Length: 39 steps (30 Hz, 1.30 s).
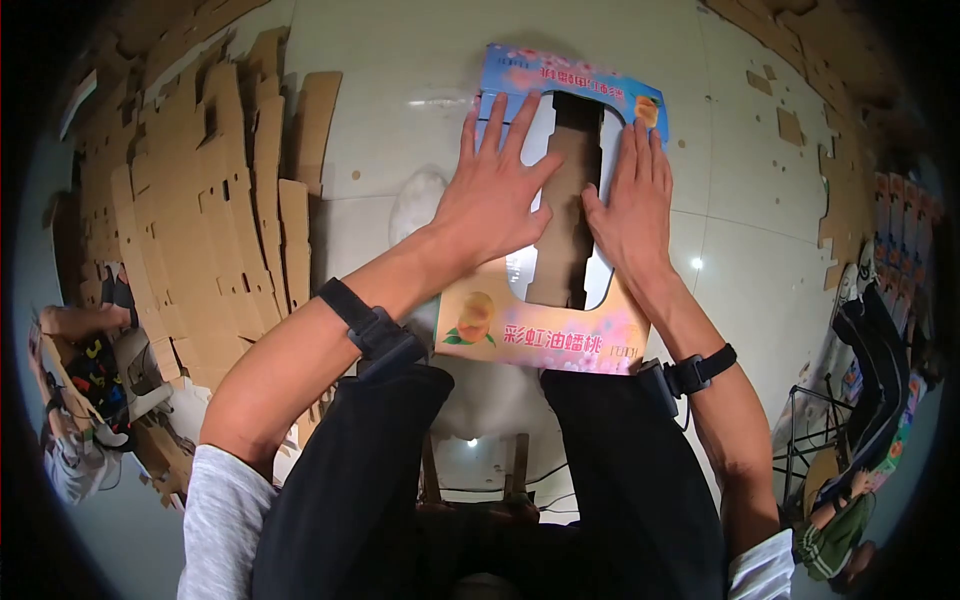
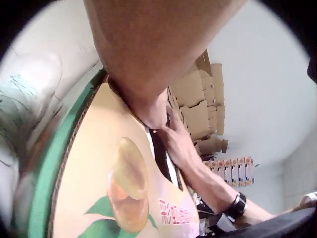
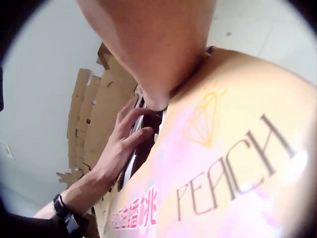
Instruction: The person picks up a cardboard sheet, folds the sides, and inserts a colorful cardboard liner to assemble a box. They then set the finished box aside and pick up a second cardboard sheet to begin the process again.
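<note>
A flat printed peach box point(image 1: 545, 335) lies on the pale floor in front of my knees, with a blue top edge, pink bottom band and a window cut-out showing brown cardboard point(image 1: 565, 225). My left hand point(image 1: 497, 190) presses flat on its left side, fingers spread and straight. On the right side, my right hand point(image 1: 632, 205) lies flat too, fingers together. The left wrist view shows the peach picture point(image 2: 126, 186) and the right hand point(image 2: 181, 144) beyond. In the right wrist view the word PEACH point(image 3: 233, 171) is near and the left hand point(image 3: 124, 141) touches the cut-out's edge.
Stacks of flat brown cardboard blanks point(image 1: 200, 210) cover the floor at left. More cardboard scraps point(image 1: 850, 190) and a row of printed boxes point(image 1: 900, 225) lie at right. People sit at the far left point(image 1: 80, 400) and lower right point(image 1: 835, 520).
</note>
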Tool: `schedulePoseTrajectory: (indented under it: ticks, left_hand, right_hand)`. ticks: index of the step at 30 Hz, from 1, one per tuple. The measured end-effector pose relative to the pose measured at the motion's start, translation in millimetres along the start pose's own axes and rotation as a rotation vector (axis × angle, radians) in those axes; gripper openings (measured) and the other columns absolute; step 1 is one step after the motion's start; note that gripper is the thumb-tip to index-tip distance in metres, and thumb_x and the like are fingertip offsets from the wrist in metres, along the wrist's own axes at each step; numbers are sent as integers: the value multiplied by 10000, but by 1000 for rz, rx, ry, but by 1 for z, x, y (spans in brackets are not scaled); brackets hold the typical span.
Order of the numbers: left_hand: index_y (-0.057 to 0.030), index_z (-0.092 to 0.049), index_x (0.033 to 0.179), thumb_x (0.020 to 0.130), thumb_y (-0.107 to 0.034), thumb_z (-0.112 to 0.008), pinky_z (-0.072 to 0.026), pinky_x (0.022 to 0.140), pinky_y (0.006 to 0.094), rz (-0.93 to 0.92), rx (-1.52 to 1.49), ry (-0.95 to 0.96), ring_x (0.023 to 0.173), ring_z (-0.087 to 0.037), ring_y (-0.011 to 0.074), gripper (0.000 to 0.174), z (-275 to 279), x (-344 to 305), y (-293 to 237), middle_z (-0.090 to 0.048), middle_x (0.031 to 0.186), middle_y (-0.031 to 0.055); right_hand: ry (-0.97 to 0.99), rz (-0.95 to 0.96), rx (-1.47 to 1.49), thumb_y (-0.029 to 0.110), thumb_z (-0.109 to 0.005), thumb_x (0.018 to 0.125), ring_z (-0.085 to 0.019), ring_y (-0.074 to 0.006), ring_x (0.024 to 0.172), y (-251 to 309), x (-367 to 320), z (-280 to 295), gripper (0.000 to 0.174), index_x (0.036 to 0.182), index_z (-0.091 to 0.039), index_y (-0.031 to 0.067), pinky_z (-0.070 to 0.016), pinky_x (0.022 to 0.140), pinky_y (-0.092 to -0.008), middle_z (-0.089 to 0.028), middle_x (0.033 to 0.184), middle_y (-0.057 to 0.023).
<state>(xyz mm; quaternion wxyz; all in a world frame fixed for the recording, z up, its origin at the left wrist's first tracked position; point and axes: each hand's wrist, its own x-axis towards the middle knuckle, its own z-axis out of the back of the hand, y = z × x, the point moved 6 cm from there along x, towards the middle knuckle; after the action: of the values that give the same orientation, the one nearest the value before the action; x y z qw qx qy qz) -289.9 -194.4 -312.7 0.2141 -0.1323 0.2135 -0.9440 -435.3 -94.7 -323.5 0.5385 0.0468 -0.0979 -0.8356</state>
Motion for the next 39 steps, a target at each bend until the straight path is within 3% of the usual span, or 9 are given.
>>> schedulePoseTrajectory:
  ticks: [6, 12, 15, 18, 21, 27, 34, 37, 39]
  left_hand:
    - [-102, -693, 1319, 925, -329, -616, -140, 1295, 567, 43, 103, 222, 1540, -197, 548, 461, 11, 0, 1, -276, 1655, 328]
    - [-143, -687, 1356, 947, -361, -614, -201, 1288, 540, 0, 147, 141, 1522, -254, 546, 469, 4, -7, 4, -307, 1647, 319]
    - [-168, -659, 1402, 970, -395, -608, -217, 1285, 535, -20, 107, 125, 1527, -261, 529, 491, 5, -7, 12, -321, 1651, 296]
    - [-153, -605, 1457, 1021, -345, -585, -233, 1282, 517, 4, -78, 100, 1534, -317, 439, 477, 18, -7, 25, -412, 1628, 216]
    - [-106, -614, 1436, 1025, -191, -559, -269, 1265, 490, 106, -405, 69, 1498, -409, 359, 423, 24, -11, 62, -524, 1566, 143]
    - [-98, -643, 1384, 937, -83, -629, -324, 1227, 474, 421, 18, -154, 1468, -411, 404, 447, 78, -124, 168, -435, 1595, 207]
    - [-81, -307, 1631, 1021, -227, -619, -275, 1261, 493, 986, 244, -2, 1532, -284, 458, 700, 83, -278, 208, -246, 1669, 294]
    - [-83, -291, 1635, 1012, -245, -632, -295, 1246, 507, 945, 224, -26, 1494, -317, 502, 728, 81, -301, 208, -246, 1649, 332]
    - [-67, -269, 1637, 1008, -222, -631, -297, 1244, 514, 995, 211, -69, 1480, -329, 515, 743, 81, -304, 210, -256, 1644, 336]
  right_hand:
    - [40, 50, 206, 168, -723, 824, -317, -410, 1536, -3, 5, 3, 848, 1539, -370, -123, -256, 1280, -458, -343, 1646, -272]
    - [7, 34, 261, 179, -755, 806, -387, -395, 1500, -6, 9, 9, 805, 1510, -449, -61, -325, 1252, -446, -389, 1627, -242]
    - [-232, -82, 289, 303, -793, 852, -514, -402, 1389, -34, 10, 5, 762, 1454, -489, -51, -404, 1187, -448, -524, 1497, -272]
    - [61, -732, 705, 450, -729, 936, -611, -333, 1287, -87, -3, -23, 747, 1466, -499, -24, -446, 1147, -422, -611, 1415, -213]
    - [553, -940, 1542, 581, -645, 975, -658, -271, 1213, -72, -35, -47, 778, 1483, -504, 8, -468, 1114, -392, -642, 1386, -144]
    - [643, -824, 1252, 607, -633, 967, -629, -262, 1257, -100, -47, -22, 796, 1498, -499, 30, -460, 1120, -383, -618, 1428, -127]
    - [18, -1209, 1593, 642, -626, 941, -657, -315, 1168, -244, -141, -15, 799, 1502, -481, 92, -556, 1014, -486, -630, 1354, -146]
    - [-381, -1333, 1711, 672, -579, 964, -660, -365, 1157, -321, -218, -6, 819, 1466, -475, 33, -580, 980, -514, -592, 1388, -212]
    - [-895, -1890, 1458, 561, -573, 1022, -687, -382, 1134, -373, -289, -20, 663, 1308, -521, -35, -629, 900, -496, -629, 1317, -257]
